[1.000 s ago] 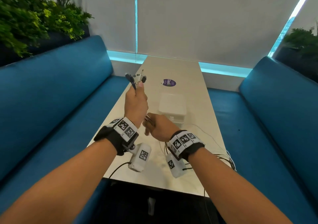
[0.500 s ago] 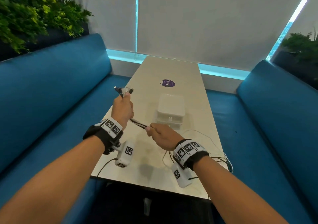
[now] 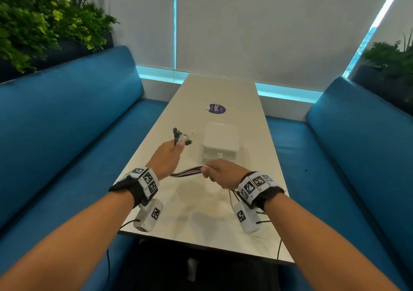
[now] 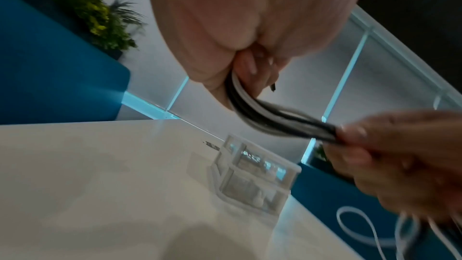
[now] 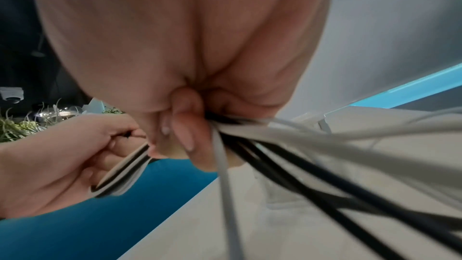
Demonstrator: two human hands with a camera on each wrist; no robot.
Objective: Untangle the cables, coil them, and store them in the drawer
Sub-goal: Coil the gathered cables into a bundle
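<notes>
Mid-frame over the table [image 3: 196,214], my left hand [image 3: 166,158] has dropped and swung left since a second ago, fist closed on the cables [image 3: 187,171] below their plugs. Right hand [image 3: 223,174] pinches the bundle alongside, so the span's straightened; coiling next, I reckon, drawer box [image 3: 220,143] just behind.

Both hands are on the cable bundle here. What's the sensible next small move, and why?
Probably slide the right hand further along the cable bundle, away from the left hand. The left hand grips the plug ends, and the span between the hands lies flat and parallel, but behind the right hand the loose cables cross and splay over the table.
</notes>
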